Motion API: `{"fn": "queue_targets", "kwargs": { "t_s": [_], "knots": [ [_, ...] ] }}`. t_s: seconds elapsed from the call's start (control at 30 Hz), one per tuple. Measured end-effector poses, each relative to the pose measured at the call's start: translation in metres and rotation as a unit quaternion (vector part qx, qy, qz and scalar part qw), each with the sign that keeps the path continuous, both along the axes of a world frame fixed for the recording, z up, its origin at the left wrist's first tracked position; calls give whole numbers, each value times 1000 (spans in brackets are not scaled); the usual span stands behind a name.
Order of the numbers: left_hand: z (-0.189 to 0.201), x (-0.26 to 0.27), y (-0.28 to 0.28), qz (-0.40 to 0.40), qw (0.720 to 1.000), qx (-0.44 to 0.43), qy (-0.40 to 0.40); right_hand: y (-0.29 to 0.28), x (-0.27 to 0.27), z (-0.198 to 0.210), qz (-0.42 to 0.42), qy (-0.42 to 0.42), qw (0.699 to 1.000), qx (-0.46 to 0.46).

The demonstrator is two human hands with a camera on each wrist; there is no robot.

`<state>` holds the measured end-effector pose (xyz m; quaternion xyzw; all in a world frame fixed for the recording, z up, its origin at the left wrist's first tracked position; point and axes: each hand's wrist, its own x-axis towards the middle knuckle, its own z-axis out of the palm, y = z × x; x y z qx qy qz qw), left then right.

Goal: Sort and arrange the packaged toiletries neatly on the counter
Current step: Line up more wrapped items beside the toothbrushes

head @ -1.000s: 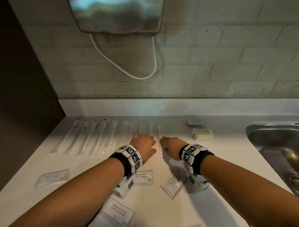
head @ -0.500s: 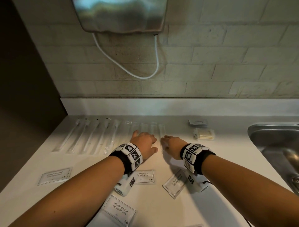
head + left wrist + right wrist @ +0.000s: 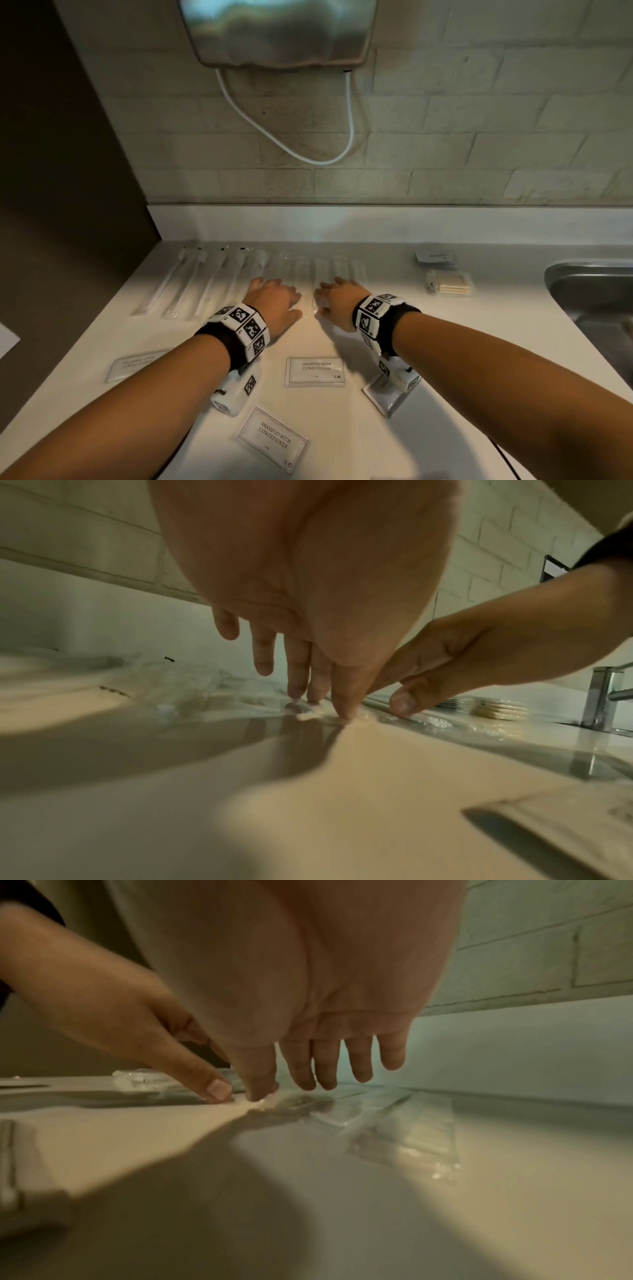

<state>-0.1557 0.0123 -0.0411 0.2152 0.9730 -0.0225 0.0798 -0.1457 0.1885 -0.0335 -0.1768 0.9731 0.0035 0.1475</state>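
A row of long clear packets lies along the back of the white counter (image 3: 342, 445): wrapped toothbrushes (image 3: 191, 284) at the left, thinner clear packets (image 3: 342, 270) in the middle. My left hand (image 3: 275, 303) and right hand (image 3: 340, 298) lie side by side on the near ends of the middle packets. The fingers are straight and their tips press the plastic (image 3: 342, 712) (image 3: 257, 1095); nothing is gripped. Flat shampoo sachets (image 3: 314, 371) (image 3: 273, 439) (image 3: 137, 368) lie nearer me, and one is partly hidden under my right wrist.
A packet of cotton buds (image 3: 448, 282) and a small grey packet (image 3: 435, 257) sit to the right of the row. A steel sink (image 3: 596, 291) with a tap (image 3: 603, 696) is at the far right. A metal wall unit (image 3: 281, 31) with a white cable hangs above.
Both hands have slid a little to the left along the row, staying flat on the clear packets. The head view has shifted, so a sachet between my arms now shows fully.
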Motion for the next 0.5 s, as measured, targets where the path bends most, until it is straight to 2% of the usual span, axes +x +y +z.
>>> {"fn": "queue_targets", "kwargs": {
  "t_s": [0.5],
  "knots": [
    [8,3,-4,-12,1000,-22,-8,-4,-3,-10,2,-1,1000,-25]
  ]
}}
